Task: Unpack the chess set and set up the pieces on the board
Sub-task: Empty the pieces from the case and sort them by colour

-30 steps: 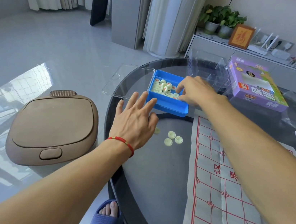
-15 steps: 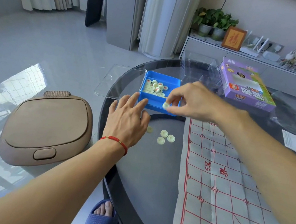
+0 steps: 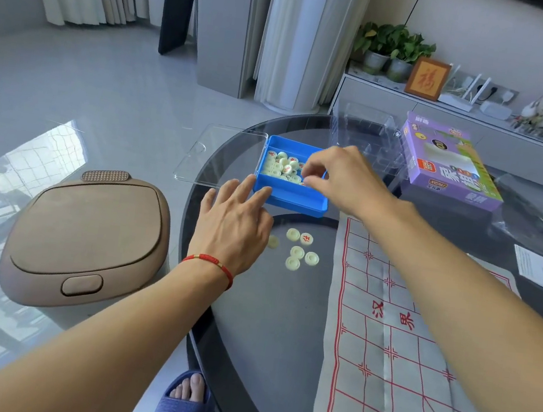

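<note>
Head view: cream discs [image 3: 283,167] in blue box [image 3: 290,199], right-hand [image 3: 343,177] grip state unclear, left hand [image 3: 231,224] splayed open.

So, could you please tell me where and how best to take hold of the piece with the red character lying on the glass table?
Pinch the red-marked piece by its round rim, coming straight down from above: it is a flat disc lying face up, with another piece close on its left.

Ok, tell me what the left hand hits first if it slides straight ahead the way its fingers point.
Probably the blue tray: the left hand lies flat on the glass table, its fingers already at the tray's near-left corner. Whether they touch is unclear.
</note>
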A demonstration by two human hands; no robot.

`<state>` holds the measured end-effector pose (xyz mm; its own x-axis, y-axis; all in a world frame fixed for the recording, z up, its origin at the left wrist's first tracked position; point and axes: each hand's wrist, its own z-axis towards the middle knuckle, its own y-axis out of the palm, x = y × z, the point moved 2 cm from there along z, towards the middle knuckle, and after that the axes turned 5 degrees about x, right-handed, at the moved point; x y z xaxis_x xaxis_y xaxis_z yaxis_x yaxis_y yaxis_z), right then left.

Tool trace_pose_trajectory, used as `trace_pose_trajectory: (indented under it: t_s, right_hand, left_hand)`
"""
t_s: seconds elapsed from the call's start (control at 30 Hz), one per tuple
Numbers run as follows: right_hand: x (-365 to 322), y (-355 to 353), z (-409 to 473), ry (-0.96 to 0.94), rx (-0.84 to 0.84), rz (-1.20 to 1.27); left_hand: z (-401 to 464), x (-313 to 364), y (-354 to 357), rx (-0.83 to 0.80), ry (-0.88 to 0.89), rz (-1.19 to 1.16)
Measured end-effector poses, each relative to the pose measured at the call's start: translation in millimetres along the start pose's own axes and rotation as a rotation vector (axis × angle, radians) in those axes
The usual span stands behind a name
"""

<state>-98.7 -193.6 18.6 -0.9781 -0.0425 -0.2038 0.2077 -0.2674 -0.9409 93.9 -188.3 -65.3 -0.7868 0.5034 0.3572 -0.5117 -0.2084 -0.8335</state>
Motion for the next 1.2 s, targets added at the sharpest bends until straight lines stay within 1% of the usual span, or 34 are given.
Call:
trace_pose_trajectory:
  t_s: [0.1, 0.23, 0.3, 0.43, 0.57, 0.6, 0.7, 0.73, 1.03, 1.13, 1.2]
  right_hand:
    - [6.6, 14.3, 24.0, 0.108, -0.02, 0.003]
    - [10.9, 29.0, 32.8, 0.161, -0.101, 0.033]
    - [13.4, 30.4, 34.4, 0.159, -0.096, 0.027]
    - [17.7, 28.3, 37.8, 0.153, -0.087, -0.077]
    - [18.6, 25.4, 40.8, 0.176, -0.025, -0.11]
    - [17.5, 26.0, 41.5, 0.187, -0.036, -0.115]
    - [15.0, 31.8, 42.0, 0.193, -0.17, -0.155]
    - [14.8, 33.2, 42.2, 0.184, -0.185, -0.172]
    - [10.7, 35.3, 46.4, 0.128, -0.105, -0.196]
    - [9.7, 17.9, 43.1, 0.144, -0.022, -0.08]
    - [6.0, -1.7, 30.2, 0.106, 0.012, 0.029]
  left_hand:
    - [-0.6, 0.0, -0.3, 0.008, 0.003, 0.002]
    - [-0.1, -0.4, 0.5, 0.009, 0.0, 0.005]
    - [-0.2, 0.0, 1.1, 0.007, -0.001, 0.007]
    - [-0.2, -0.5, 2.2, -0.01, -0.001, 0.01]
    - [0.0, -0.4, 2.8, -0.002, -0.002, 0.01]
    - [0.0, -0.3, 2.8, 0.0, -0.001, 0.011]
    - [0.0, -0.4, 3.5, 0.011, 0.003, 0.013]
    - [-0.1, -0.6, 3.7, 0.013, 0.002, 0.014]
    - [0.0, -1.7, 4.6, 0.034, -0.001, 0.001]
    - [0.2, -2.7, 4.7, 0.023, -0.002, -0.002]
    - [0.2, -2.2, 5.2, 0.025, -0.001, -0.003]
